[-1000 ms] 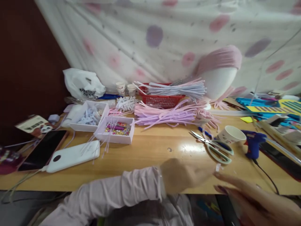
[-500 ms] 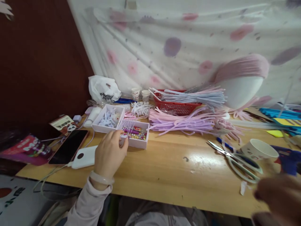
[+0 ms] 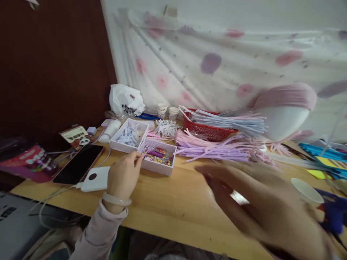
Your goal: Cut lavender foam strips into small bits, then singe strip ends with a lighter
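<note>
My left hand (image 3: 124,177), with a pale bangle at the wrist, is at the near left corner of a small white box (image 3: 158,168). Its fingertips are pinched at a few thin, pale wire-like strands (image 3: 148,145) that fan up over the box; their lower ends are hidden. Inside the box lie purple tubes (image 3: 155,153) and round gem-like beads (image 3: 162,160). Blurred by motion, my right hand (image 3: 265,206) reaches over the table from the right, fingers stretched out and a gap beside the thumb. Nothing shows in it.
Pink and lilac pipe cleaners (image 3: 214,148) lie before a red basket (image 3: 207,131) with pale-blue ones on it. A second white box (image 3: 128,144), phone (image 3: 78,164) and power bank (image 3: 94,179) stand left. At right are a paper cup (image 3: 307,191) and blue glue gun (image 3: 333,215).
My right hand has moved from the lower right corner inward and up over the table, now covering the scissors. My left hand stays at the box, and the view has shifted slightly.
</note>
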Demonstrator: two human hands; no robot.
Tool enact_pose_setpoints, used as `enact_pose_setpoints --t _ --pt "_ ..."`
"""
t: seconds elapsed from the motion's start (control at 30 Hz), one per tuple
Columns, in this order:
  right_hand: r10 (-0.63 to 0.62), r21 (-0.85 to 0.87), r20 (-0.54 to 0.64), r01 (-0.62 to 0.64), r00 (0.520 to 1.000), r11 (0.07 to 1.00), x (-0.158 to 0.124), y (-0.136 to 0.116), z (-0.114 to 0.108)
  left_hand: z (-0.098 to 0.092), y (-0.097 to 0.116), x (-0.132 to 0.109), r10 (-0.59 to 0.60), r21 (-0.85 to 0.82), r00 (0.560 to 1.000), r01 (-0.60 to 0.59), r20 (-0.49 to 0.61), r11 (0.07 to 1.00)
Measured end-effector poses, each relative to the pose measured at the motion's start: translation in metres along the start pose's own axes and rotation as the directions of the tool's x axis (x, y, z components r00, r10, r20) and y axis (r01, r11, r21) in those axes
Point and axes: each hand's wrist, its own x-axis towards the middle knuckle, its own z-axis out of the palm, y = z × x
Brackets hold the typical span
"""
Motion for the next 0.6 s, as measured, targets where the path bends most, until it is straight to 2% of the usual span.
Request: enact_pose_setpoints --t 0.07,0.13,0.2,0.23,0.3,0.37,0.5,0.6 --pt "-0.060 -0.025 0.171 0.066 0.983 0.998 0.045 0.001 0.020 0.001 -0.004 0.001 -0.040 0.012 0.999 0.040 -0.005 0.999" --pt "-0.133 -0.007 0.369 0.146 0.920 0.989 0.083 0.007 0.053 0.002 -0.006 0.002 -0.075 0.017 0.997 0.075 0.005 0.997" --pt "-0.114 -0.072 0.519 0.176 0.847 0.982 0.108 0.015 0.088 0.004 -0.006 0.003 -0.109 0.022 0.994 0.108 0.002 0.994" --pt "-0.061 -0.146 0.557 0.170 0.829 0.975 0.116 0.019 0.103 0.006 -0.006 0.003 -0.123 0.029 0.992 0.123 -0.008 0.992" --pt "-0.002 -0.242 0.590 0.179 0.807 0.953 0.125 0.021 0.125 0.008 -0.006 0.005 -0.146 0.052 0.988 0.148 -0.039 0.988" --pt "0.016 -0.295 0.594 0.199 0.804 0.935 0.127 0.020 0.135 0.011 -0.007 0.007 -0.157 0.068 0.986 0.161 -0.057 0.985" --pt "-0.047 -0.308 0.547 0.253 0.836 0.917 0.127 0.010 0.140 0.017 -0.009 0.008 -0.128 0.044 0.988 0.132 -0.084 0.990" --pt "-0.082 -0.293 0.534 0.275 0.841 0.916 0.129 0.005 0.144 0.019 -0.011 0.007 -0.099 0.017 0.990 0.101 -0.098 0.995"
